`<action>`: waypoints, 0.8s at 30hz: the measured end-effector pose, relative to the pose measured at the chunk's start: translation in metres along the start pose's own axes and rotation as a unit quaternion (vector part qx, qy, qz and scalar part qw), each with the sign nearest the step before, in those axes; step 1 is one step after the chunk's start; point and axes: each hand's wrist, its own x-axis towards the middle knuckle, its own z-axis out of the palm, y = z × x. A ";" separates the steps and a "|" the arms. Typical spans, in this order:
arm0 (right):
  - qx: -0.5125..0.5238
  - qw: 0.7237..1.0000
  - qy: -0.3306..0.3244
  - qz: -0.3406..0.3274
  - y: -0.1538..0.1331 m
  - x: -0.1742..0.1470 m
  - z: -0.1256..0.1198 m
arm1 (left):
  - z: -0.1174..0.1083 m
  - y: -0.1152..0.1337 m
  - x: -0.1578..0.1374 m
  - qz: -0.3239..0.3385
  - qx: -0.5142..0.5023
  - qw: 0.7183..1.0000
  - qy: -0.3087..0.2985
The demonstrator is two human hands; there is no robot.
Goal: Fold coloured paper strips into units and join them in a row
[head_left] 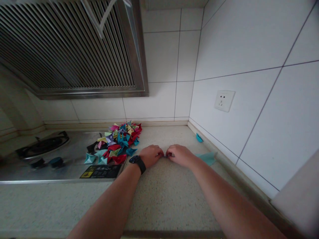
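Note:
My left hand, with a black watch on its wrist, rests over the speckled countertop, fingers pinched together. Facing it, fingertips close to the left ones, my right hand is closed in a similar pinch. Only a small dark sliver shows between the two hands; the fingers hide the rest, so its kind cannot be made out. A light teal sheet of paper lies partly behind my right forearm. Left of my left hand is a heap of folded paper pieces in red, blue, yellow, purple and teal.
A single blue folded paper piece lies by the right wall. The paper heap spreads partly over the gas stove, which has a burner and knobs. A range hood overhangs the left side; a socket sits on the right wall.

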 end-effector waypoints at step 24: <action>0.038 0.999 -0.001 0.029 0.006 0.005 0.006 | -0.001 0.016 0.002 -0.029 0.034 0.999 0.020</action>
